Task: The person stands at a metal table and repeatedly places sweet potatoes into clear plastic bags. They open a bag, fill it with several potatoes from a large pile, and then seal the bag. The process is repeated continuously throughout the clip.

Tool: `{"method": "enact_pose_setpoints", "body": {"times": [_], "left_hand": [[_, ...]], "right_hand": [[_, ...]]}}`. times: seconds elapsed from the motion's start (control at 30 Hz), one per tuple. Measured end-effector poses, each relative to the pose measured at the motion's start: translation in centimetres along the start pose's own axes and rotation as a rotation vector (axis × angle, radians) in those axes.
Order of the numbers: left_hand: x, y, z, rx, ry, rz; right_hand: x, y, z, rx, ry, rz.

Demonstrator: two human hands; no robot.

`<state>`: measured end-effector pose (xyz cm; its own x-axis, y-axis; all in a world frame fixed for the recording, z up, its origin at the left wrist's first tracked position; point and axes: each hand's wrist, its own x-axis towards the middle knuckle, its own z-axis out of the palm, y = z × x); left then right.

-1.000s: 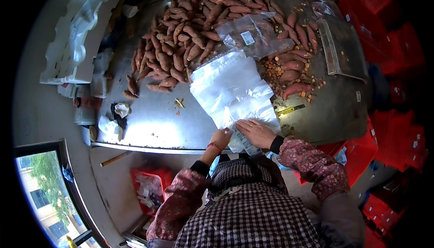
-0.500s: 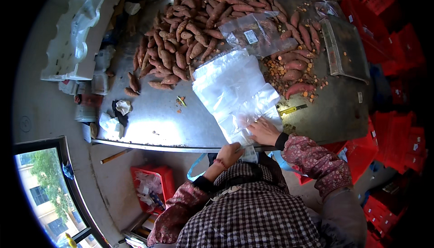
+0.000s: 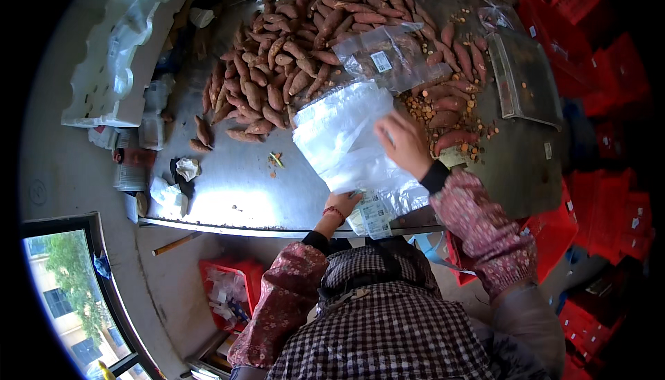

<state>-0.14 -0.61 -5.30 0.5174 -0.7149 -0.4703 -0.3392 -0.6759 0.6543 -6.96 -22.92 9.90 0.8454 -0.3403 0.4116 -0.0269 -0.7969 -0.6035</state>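
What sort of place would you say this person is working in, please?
Probably a produce packing or sorting area: a heap of sweet potatoes on a metal table, clear plastic bags, and stacked red crates.

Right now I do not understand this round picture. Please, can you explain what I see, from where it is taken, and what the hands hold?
A person wears a fisheye camera on the head, looking down, so edges bend. On the metal table lie a heap of sweet potatoes and a stack of clear plastic bags. The left hand rests on the near edge of the stack, by some labels. The right hand lifts the top bag's far side.
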Motion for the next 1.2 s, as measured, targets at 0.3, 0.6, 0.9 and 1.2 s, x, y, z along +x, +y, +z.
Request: {"method": "enact_pose_setpoints", "body": {"times": [0.3,0.6,0.9,1.2], "left_hand": [[-0.1,0.6,0.4,0.006,0.057,0.015],[-5.8,2.7,-0.7,-0.112,0.052,-0.100],[-9.4,9.3,-6.3,-0.403,-0.086,0.358],[-0.3,2.8,0.1,0.095,-0.039,-0.069]], "right_hand": [[-12.6,-2.9,3.0,0.131,-0.647,-0.056],[-11.8,2.5,6.0,-0.361,-0.575,-0.136],[-14.3,0.9,4.2,-0.046,-0.741,-0.150],[-11.6,0.0,1.5,-0.029,-0.553,-0.002]]}}
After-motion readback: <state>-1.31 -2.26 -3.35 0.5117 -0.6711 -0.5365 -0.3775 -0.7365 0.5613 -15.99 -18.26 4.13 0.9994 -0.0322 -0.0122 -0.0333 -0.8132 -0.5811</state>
